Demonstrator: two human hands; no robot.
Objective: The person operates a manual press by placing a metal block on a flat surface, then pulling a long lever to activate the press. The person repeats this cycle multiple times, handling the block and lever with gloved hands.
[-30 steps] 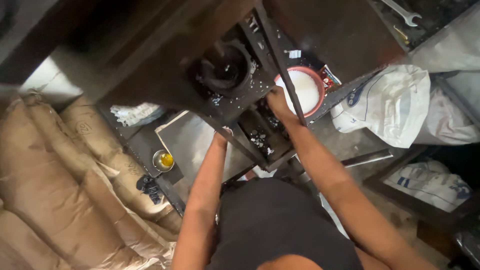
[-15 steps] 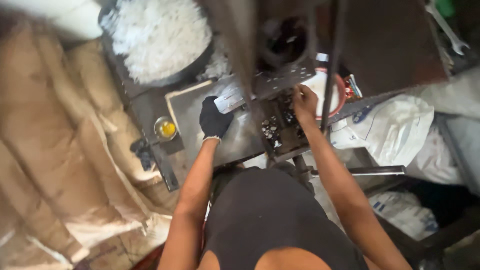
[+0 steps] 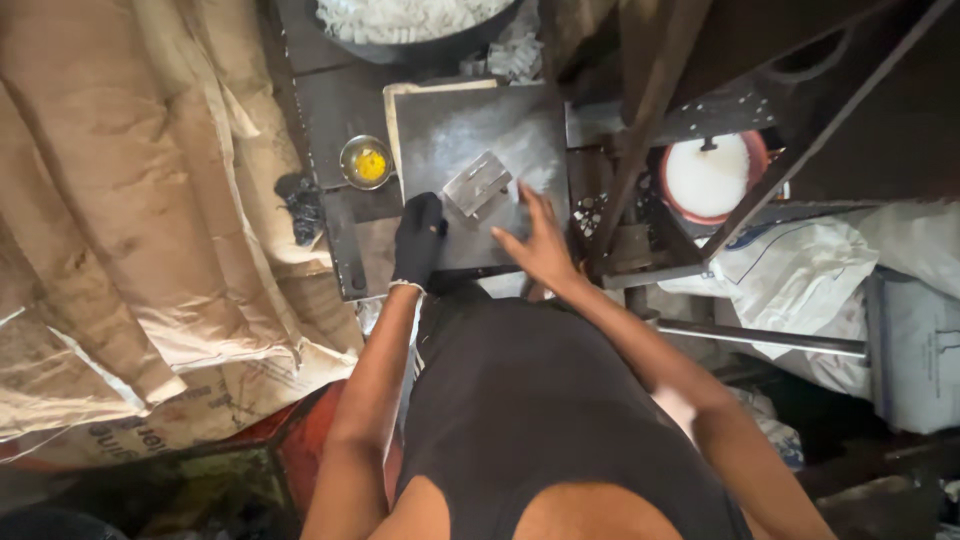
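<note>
1. Tan paper sacks (image 3: 150, 200) fill the left side, stacked and draped in creased folds beside the bench (image 3: 340, 100); the lowest sack (image 3: 150, 425) carries dark printing along its bottom edge, above a red surface.
2. A white woven bag (image 3: 800, 280) lies crumpled at the right, just below the round red-rimmed bowl of white powder (image 3: 710, 175); blue lines mark its top.
3. A grey-white package (image 3: 915, 350) stands at the far right edge, squarish, with a small dark mark on its face; perhaps another sack, the view is too dim to tell.
</note>
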